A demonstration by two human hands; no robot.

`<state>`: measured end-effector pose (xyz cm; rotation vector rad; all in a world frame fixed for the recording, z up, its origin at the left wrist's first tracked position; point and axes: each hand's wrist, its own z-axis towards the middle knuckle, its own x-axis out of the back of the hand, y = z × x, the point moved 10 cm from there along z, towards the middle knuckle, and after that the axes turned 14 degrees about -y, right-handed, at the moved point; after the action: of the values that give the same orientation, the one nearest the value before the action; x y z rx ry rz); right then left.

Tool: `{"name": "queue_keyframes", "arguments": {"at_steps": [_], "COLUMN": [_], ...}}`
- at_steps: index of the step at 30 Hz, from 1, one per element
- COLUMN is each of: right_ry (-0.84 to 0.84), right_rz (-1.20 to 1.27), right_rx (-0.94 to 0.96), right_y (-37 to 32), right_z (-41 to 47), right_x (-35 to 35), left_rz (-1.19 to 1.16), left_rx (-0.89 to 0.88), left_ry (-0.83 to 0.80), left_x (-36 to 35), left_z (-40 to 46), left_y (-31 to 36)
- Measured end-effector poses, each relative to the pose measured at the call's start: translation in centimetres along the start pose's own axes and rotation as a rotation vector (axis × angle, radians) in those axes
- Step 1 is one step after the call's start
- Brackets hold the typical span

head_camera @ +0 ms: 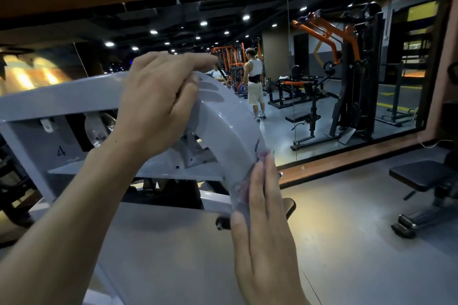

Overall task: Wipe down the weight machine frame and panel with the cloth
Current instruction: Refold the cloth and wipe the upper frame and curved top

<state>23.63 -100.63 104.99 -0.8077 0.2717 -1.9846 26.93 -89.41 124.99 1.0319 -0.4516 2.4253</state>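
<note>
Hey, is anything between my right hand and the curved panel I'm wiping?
Only the cloth: the right hand presses it flat against the curved panel. Nothing else visible stands between them. The left hand holds the panel's top edge, higher up.

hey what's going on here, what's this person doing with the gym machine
A person is wiping a grey weight machine. The right hand lies flat with straight fingers, pressing a pinkish cloth against the machine's curved panel. The left hand rests on top of the frame, fingers curled over the panel's upper edge. A wall mirror behind shows the rest of the gym.
</note>
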Motion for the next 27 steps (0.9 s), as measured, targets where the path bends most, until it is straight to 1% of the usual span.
{"name": "queue_keyframes", "arguments": {"at_steps": [1,3,5,7,12,14,17,19,21,23,27], "right_ry": [0.005,0.044,0.134,0.177,0.209,0.238,0.273,0.261,0.244,0.223,0.124], "right_rz": [0.077,0.322,0.534,0.603,0.48,0.475,0.405,0.313,0.254,0.196,0.097], "right_rx": [-0.028,-0.119,-0.194,-0.23,-0.24,-0.237,-0.222,-0.227,-0.232,-0.19,-0.092], "right_y": [0.6,2.1,3.4,4.1,4.0,3.9,3.4,3.2,2.9,1.7,-1.8], "right_z": [-1.0,-2.4,-3.3,-3.6,-3.6,-3.6,-3.5,-2.9,-1.6,0.6,6.6], "right_x": [0.0,0.2,0.8,1.1,0.8,0.4,-0.1,-0.3,0.0,1.0,3.0], "left_rz": [-0.018,-0.057,-0.117,-0.195,-0.365,-0.419,-0.547,-0.633,-0.676,-0.702,-0.774], "left_rx": [-0.027,-0.073,-0.106,-0.125,-0.136,-0.137,-0.075,-0.017,0.03,0.067,0.124], "left_ry": [0.005,0.003,0.0,0.007,0.104,0.143,0.214,0.239,0.229,0.217,0.255], "left_x": [-0.2,-0.6,-1.0,-1.2,-1.9,-2.3,-3.6,-5.1,-6.6,-7.9,-9.6], "left_z": [-0.3,-1.0,-1.8,-2.9,-6.6,-8.0,-10.4,-12.0,-13.3,-14.3,-16.1], "left_y": [0.5,1.3,1.9,2.3,1.9,1.6,0.2,-0.6,-0.8,-0.7,-0.6]}}
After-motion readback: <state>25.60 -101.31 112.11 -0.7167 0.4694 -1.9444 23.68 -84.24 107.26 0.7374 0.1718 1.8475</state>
